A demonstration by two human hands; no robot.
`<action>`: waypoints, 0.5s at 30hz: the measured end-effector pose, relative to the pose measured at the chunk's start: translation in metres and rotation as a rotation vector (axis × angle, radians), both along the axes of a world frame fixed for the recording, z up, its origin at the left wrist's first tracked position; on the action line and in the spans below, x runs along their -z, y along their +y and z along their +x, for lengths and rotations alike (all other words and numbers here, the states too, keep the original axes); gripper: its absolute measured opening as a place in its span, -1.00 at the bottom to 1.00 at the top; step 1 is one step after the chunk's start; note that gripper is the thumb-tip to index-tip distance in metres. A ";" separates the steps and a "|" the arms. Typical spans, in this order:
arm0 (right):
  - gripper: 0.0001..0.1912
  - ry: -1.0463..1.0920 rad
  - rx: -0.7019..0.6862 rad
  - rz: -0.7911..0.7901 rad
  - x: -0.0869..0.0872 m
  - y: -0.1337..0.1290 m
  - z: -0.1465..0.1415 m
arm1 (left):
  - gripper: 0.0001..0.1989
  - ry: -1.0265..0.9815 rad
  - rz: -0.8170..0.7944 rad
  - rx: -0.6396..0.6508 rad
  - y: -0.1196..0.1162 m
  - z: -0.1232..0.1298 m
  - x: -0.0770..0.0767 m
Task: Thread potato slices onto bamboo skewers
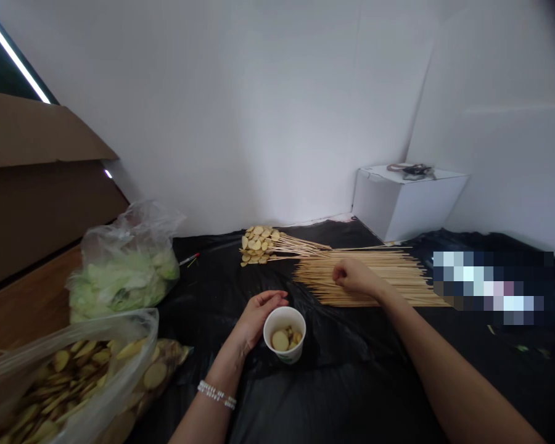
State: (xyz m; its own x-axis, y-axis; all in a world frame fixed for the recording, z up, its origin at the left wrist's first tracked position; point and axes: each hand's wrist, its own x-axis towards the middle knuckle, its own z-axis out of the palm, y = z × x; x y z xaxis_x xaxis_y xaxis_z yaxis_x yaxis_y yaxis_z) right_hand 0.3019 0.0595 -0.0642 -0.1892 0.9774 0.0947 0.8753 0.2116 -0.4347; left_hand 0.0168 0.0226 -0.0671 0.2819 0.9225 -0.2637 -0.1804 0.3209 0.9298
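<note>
A white paper cup [269,320] with pale potato slices [281,339] inside stands on the black plastic sheet. My left hand [259,314] is just behind and left of it, fingers stretched out to the right, with nothing visible in them. My right hand [356,277] is over a wide layer of loose wooden skewers [388,293], its fingertips pinched at the sticks; the exact skewer in the pinch is hidden. Beyond the cup, a pile of threaded potato skewers [259,245] lies with the slices at the left and the bare sticks pointing right.
An open clear bag of potato slices [60,382] fills the front left, and a bag of pale green vegetable slices [124,277] stands behind it. A red-tipped pen-like item [189,258] lies nearby. At the back right is a white box [379,203]. A cardboard box [37,197] is far left.
</note>
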 end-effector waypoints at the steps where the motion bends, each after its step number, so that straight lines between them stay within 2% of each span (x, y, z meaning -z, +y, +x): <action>1: -0.80 -0.009 -0.003 -0.007 0.000 0.000 0.000 | -0.61 0.002 0.000 -0.001 0.000 0.000 0.000; 15: -0.77 -0.256 0.031 0.076 -0.009 -0.010 -0.020 | -0.62 -0.007 0.005 0.003 0.001 -0.001 0.002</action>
